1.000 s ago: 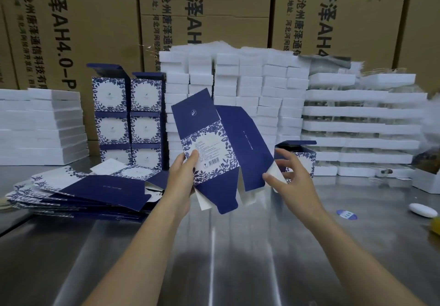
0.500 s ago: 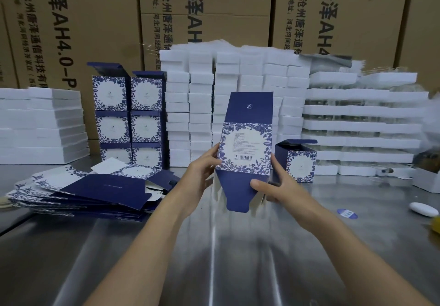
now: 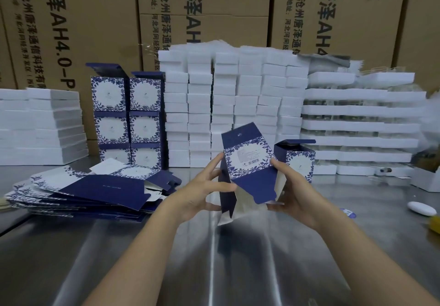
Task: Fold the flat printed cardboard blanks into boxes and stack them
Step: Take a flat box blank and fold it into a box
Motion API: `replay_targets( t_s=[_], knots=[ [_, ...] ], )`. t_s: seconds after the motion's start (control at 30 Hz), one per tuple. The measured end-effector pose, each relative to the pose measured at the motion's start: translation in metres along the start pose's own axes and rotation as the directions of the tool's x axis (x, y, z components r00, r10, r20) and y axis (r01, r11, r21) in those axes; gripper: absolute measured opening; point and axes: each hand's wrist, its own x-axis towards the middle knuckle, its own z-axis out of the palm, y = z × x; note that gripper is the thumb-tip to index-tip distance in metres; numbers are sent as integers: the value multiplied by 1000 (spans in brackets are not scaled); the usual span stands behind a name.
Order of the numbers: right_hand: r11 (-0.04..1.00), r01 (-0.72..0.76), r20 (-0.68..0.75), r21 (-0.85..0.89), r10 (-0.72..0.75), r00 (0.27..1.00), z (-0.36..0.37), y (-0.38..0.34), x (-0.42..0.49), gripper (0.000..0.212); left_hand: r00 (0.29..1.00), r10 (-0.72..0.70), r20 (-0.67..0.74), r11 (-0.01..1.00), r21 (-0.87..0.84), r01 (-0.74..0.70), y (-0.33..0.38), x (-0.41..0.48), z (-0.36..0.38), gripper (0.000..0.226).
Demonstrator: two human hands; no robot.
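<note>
A navy and white floral box blank [image 3: 247,160], now squared into a tube, hangs above the steel table [image 3: 166,258] between both hands. My left hand [image 3: 202,186] grips its left wall, thumb across the front near the bottom flaps. My right hand [image 3: 289,186] holds the right wall, fingers behind it. The blank's bottom flaps hang loose and its top flap stands up. A pile of flat blanks [image 3: 90,191] lies at the left. Two stacks of folded boxes [image 3: 128,115] stand behind the pile, and one folded box [image 3: 297,160] with its lid up stands just right of my hands.
Stacks of white boxes [image 3: 235,105] and white trays [image 3: 357,120] line the back, with more white boxes [image 3: 40,127] at the left. Brown cartons [image 3: 71,20] form the wall behind. A white oval object [image 3: 421,208] and a blue sticker [image 3: 348,213] lie at the right.
The blank was spread flat and tilted a second ago. It has since been squared into a tube and lowered, and both hands have closed in on its sides.
</note>
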Motion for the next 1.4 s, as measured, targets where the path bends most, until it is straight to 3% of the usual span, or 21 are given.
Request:
replay_targets(
  t_s=[0.17,0.27,0.37,0.5,0.67,0.83,0.9,0.97,1.03,1.13,1.27,1.4],
  knots=[
    [997,-64,-24,41,65,998,-3,6,4,79,996,-62,71,996,75,57,-4,-4,5,113],
    [995,-74,-52,69,78,996,-3,8,5,84,998,-54,43,996,68,51,-5,-3,10,114],
    [988,-93,-58,122,100,993,-2,6,4,77,995,-32,-93,999,20,34,-3,0,10,95],
    [986,-87,5,145,87,996,-2,4,1,49,971,27,-237,991,-121,-57,-6,7,5,63],
    [998,-44,21,34,43,999,-4,4,1,54,895,124,-427,986,-51,-161,-7,10,-2,31],
    [976,97,-101,-194,-119,988,-3,6,2,41,792,166,-587,975,-21,-220,-9,12,-10,9],
    [948,206,-173,-244,-252,952,-2,8,3,39,776,204,-597,974,46,-220,-10,11,-10,20],
    [884,345,-191,-315,-415,890,-2,11,3,38,761,270,-590,962,129,-241,-12,10,-9,35],
    [771,456,-153,-444,-567,809,-4,13,4,32,738,353,-575,935,243,-258,-13,9,-7,36],
    [577,477,-59,-663,-675,735,-8,17,9,27,747,461,-480,847,489,-208,-17,10,-8,43],
    [419,368,47,-830,-604,795,-15,21,13,31,805,439,-399,763,638,-99,-20,4,-9,47],
    [324,283,143,-903,-393,908,-23,25,15,72,862,369,-348,661,750,20,-19,-2,-10,66]
  ],
)
